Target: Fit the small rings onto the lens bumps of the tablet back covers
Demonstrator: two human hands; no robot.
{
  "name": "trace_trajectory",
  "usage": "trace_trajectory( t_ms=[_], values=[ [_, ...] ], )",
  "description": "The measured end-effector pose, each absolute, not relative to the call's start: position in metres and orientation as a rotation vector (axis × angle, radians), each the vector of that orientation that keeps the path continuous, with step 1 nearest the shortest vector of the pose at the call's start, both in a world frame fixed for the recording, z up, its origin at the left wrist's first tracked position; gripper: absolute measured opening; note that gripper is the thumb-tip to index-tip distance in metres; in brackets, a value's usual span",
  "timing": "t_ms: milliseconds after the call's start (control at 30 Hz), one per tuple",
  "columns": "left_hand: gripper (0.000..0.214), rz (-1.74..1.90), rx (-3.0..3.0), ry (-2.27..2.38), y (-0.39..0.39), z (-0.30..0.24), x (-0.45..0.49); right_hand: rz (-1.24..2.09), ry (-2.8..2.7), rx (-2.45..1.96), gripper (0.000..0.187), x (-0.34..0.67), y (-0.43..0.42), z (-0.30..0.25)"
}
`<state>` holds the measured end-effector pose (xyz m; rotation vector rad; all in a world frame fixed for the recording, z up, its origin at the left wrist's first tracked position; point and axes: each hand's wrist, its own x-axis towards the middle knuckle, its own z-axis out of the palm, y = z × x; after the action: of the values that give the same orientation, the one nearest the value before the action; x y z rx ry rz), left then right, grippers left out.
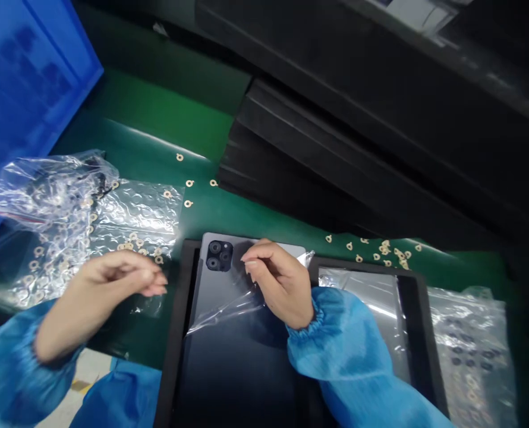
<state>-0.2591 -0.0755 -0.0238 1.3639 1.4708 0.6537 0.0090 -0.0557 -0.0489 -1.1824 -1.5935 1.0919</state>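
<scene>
A grey tablet back (229, 321) with a black camera block (219, 255) lies in a black tray (175, 333). My right hand (279, 285) rests on its top edge, fingers pinched on a clear protective film (229, 308) that is partly lifted off the tablet. My left hand (122, 279) hovers left of the tray over a clear plastic bag (131, 214), fingers curled together; what they hold, if anything, is too small to see. Both arms wear blue sleeves.
Small beige ring parts (380, 248) lie scattered on the green mat (166, 119) and in the bags. A blue crate (19, 77) stands at the left, stacked black trays (336, 154) behind. A second film-covered tablet (367, 303) and another bag (469, 345) lie to the right.
</scene>
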Motion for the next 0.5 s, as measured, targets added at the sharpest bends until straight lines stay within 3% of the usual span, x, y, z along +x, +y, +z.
trace_trajectory(
  t_ms=[133,500],
  values=[
    [0.020,0.624,1.013,1.257,-0.058,-0.024,-0.234,1.081,-1.611,-1.158,0.011,0.007,-0.055,-0.047],
    [0.013,0.527,1.066,1.234,-0.048,-0.022,-0.221,1.025,-1.639,-1.121,0.010,0.007,-0.054,-0.046]
  ],
)
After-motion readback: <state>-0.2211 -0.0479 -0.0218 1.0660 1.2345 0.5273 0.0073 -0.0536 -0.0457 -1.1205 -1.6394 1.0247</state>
